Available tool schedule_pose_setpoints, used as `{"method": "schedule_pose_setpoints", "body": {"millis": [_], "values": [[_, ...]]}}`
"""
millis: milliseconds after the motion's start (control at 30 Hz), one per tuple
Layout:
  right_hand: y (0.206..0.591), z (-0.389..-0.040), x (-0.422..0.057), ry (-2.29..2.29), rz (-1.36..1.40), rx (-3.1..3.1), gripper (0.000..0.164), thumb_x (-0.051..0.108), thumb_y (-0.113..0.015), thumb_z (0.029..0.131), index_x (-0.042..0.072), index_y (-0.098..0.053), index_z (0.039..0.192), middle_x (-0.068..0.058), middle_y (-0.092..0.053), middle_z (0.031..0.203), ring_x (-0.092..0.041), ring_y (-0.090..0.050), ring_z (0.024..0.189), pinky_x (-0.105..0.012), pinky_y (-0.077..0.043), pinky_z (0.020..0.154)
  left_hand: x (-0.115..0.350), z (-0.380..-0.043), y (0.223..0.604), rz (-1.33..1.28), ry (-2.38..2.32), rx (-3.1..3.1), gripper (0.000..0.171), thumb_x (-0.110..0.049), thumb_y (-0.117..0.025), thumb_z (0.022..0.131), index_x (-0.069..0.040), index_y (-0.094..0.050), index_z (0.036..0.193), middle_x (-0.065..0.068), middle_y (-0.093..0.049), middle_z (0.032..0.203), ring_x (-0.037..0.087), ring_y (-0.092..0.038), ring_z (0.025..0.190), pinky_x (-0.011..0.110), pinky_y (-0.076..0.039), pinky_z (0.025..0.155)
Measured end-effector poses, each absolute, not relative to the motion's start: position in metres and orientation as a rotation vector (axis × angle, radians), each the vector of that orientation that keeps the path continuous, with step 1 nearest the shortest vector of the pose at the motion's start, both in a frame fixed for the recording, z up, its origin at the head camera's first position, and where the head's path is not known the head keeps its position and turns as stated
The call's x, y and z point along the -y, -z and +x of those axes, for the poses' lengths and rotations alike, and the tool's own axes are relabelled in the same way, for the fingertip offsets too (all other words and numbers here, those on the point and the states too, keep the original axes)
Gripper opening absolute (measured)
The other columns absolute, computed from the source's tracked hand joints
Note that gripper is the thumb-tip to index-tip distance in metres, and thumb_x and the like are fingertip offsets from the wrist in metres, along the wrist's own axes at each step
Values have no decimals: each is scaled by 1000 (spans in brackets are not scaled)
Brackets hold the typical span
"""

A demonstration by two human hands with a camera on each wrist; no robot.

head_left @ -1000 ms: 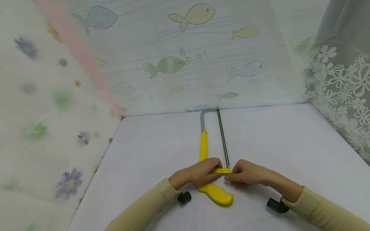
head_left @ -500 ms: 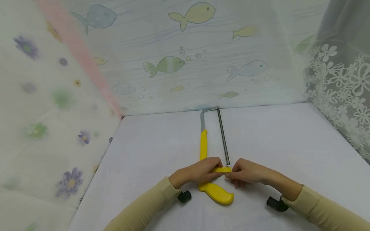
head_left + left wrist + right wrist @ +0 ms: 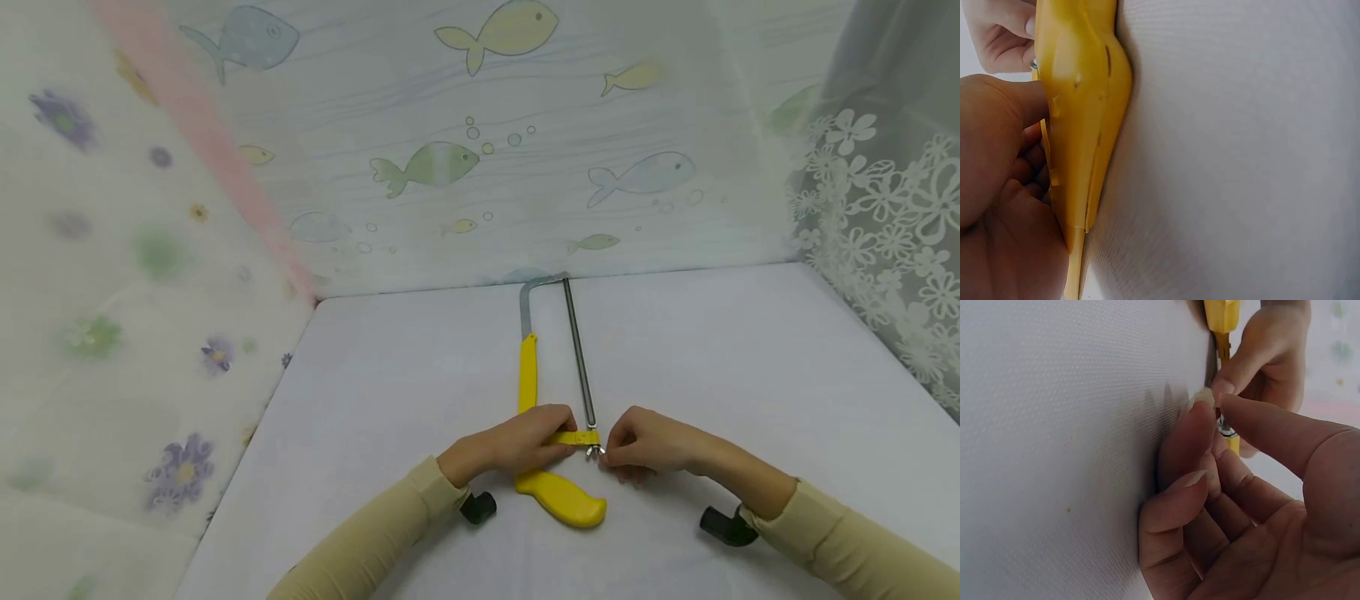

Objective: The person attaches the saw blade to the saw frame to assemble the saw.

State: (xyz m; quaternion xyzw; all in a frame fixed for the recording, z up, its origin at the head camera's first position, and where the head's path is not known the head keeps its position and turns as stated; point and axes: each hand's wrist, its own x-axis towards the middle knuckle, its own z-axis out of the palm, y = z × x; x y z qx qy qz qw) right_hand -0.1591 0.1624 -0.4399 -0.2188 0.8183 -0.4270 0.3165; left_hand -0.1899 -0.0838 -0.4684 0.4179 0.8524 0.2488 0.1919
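A hacksaw point(image 3: 528, 375) with a yellow frame and handle lies on the white cloth, its metal bow pointing away from me. Its blade point(image 3: 579, 350) runs along the right side, down to a short yellow arm with a wing nut point(image 3: 595, 452) on its end. My left hand point(image 3: 528, 439) grips the frame just above the handle point(image 3: 566, 498); in the left wrist view the thumb presses on the yellow body point(image 3: 1082, 119). Thumb and index fingertip of my right hand point(image 3: 651, 443) pinch at the wing nut's right side. In the right wrist view they partly hide the nut point(image 3: 1227, 429).
White cloth point(image 3: 390, 358) covers the table. Behind it hangs a fabric with printed fish point(image 3: 442, 164), with flowered fabric point(image 3: 183, 471) on the left and a lace curtain point(image 3: 892, 208) on the right. Dark wrist mounts point(image 3: 726, 527) stick out under both wrists.
My right hand has shifted slightly to the right, so the wing nut, hidden before by the fingers, now shows. The left hand and the hacksaw stay in place.
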Motion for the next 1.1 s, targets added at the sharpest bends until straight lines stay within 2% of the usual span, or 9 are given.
{"method": "schedule_pose_setpoints", "body": {"millis": [233, 500, 667, 833, 933, 1100], "values": [[443, -160, -161, 1107, -579, -2188, 22, 19, -71, 95, 5, -70, 77, -2, -57, 58, -11, -46, 50, -22, -34, 48, 84, -190, 467, 1177, -685, -2397, 14, -20, -62, 104, -10, -58, 114, -5, -60, 105, 7, -52, 89, 15, -44, 81], [448, -157, -152, 1151, -587, -2187, 18, 15, -74, 91, 5, -71, 76, 0, -58, 60, -13, -51, 52, -24, -42, 50, 85, -189, 467, 1181, -688, -2397, 14, -20, -61, 105, -11, -57, 115, -5, -60, 106, 6, -52, 90, 15, -44, 83], [448, -157, -149, 1151, -552, -2178, 30, 25, -77, 91, 4, -70, 71, 0, -58, 57, -12, -52, 50, -23, -42, 49, 85, -189, 468, 1168, -713, -2376, 14, -19, -61, 105, -11, -57, 115, -5, -60, 106, 5, -52, 90, 15, -45, 84], [447, -158, -148, 1134, -538, -2189, 39, 35, -71, 96, 5, -70, 70, -1, -59, 57, -13, -53, 49, -24, -43, 48, 85, -189, 468, 1163, -713, -2372, 14, -19, -61, 105, -11, -57, 116, -6, -60, 105, 5, -52, 89, 16, -45, 83], [446, -158, -150, 1125, -534, -2198, 38, 34, -69, 98, 6, -72, 72, -1, -62, 60, -13, -55, 51, -25, -46, 50, 85, -189, 467, 1174, -709, -2375, 14, -19, -61, 105, -11, -57, 116, -6, -60, 105, 5, -52, 89, 16, -45, 83], [442, -159, -155, 1108, -548, -2212, 31, 30, -69, 97, 8, -73, 76, 0, -62, 62, -14, -53, 55, -25, -42, 52, 85, -189, 466, 1174, -703, -2382, 14, -20, -61, 105, -12, -57, 115, -6, -60, 104, 5, -52, 89, 16, -45, 82]]}}
